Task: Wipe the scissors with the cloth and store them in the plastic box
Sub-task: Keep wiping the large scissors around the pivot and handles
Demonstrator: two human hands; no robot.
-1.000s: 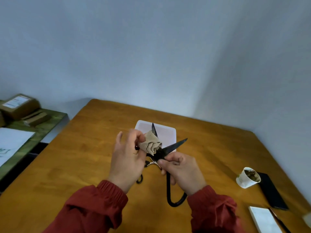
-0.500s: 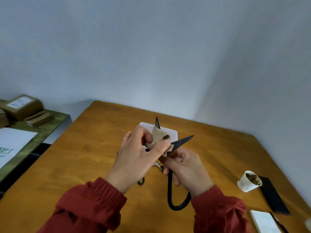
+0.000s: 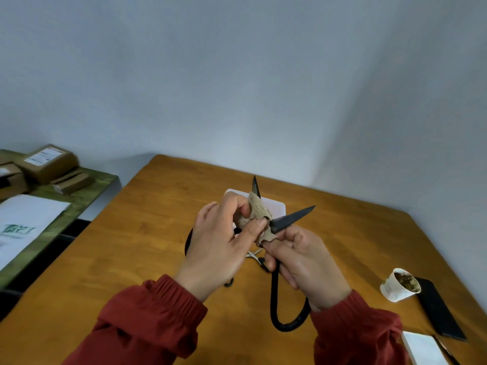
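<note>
Scissors [image 3: 292, 218] held above table [image 3: 131, 246], blades splayed: one tip points away, the other away-right; loop handles trail toward the person. Pivot hidden under cloth [image 3: 259, 213], pinched by left hand [image 3: 221, 248]. Right hand [image 3: 308, 264] grips one handle. Plastic box [image 3: 276, 209] mostly hidden behind them (white). Green print on paper [image 3: 23, 225] unreadable.

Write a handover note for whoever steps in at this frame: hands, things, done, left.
Hands: left hand pinches the cloth, wrapped on the scissors near the pivot; right hand grips one black handle.
Things: scissors open, held above the table; plastic box on it just behind the hands.
Done: wiping started.
Left: finish both blades, close the scissors, put them in the box.
</note>
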